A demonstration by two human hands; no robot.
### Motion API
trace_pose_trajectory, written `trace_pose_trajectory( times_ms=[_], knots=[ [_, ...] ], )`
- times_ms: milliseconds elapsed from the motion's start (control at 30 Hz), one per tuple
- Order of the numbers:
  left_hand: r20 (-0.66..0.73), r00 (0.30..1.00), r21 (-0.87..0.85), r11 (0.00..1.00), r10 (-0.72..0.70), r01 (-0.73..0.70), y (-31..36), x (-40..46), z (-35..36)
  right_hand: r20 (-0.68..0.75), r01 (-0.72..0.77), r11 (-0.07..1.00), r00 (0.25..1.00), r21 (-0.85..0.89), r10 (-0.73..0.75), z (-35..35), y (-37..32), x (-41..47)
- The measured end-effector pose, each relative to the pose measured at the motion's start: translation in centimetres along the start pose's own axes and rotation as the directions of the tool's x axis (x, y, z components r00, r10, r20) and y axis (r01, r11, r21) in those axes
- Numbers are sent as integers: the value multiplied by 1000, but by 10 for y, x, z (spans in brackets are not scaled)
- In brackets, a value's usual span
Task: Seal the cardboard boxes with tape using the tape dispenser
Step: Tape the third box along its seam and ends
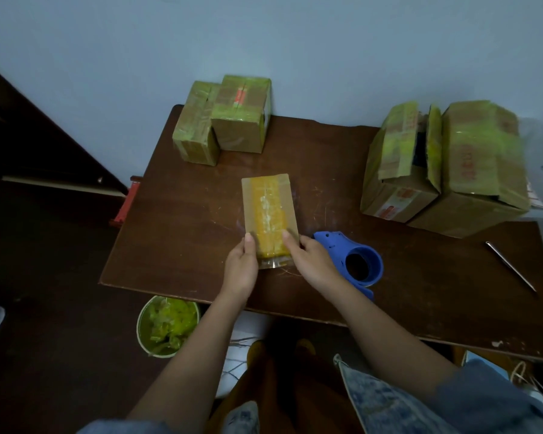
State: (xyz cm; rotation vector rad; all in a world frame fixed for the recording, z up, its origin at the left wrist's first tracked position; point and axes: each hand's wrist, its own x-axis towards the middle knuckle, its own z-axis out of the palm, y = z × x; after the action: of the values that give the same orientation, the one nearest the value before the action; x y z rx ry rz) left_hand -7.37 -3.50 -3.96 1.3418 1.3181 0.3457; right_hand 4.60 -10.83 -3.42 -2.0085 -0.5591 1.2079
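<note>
A small flat cardboard box point(268, 202) lies in the middle of the brown table point(176, 233), with a yellow tape strip along its top. My left hand point(242, 264) grips its near left corner, thumb on top. My right hand point(311, 261) grips the near right corner the same way. A clear tape end sticks out below the box between my hands. The blue tape dispenser point(355, 258) lies on the table just right of my right hand, partly behind my wrist.
Two taped boxes point(223, 120) stand at the table's back left. Two larger boxes point(445, 167) sit at the back right, one with flaps open. A thin metal tool point(511, 266) lies at the right. A bin of tape scraps point(166, 327) stands below the table's front edge.
</note>
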Motion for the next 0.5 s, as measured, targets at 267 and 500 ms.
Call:
trace_pose_trajectory(
  times_ms=[267,500],
  knots=[
    [-97,995,-41,999,10,-14,-9,4,10,-334,14,990,941,-140,-61,30,-5,4],
    [-156,973,190,971,173,-142,-12,4,8,-301,65,969,944,-240,-138,24,5,11]
  ],
)
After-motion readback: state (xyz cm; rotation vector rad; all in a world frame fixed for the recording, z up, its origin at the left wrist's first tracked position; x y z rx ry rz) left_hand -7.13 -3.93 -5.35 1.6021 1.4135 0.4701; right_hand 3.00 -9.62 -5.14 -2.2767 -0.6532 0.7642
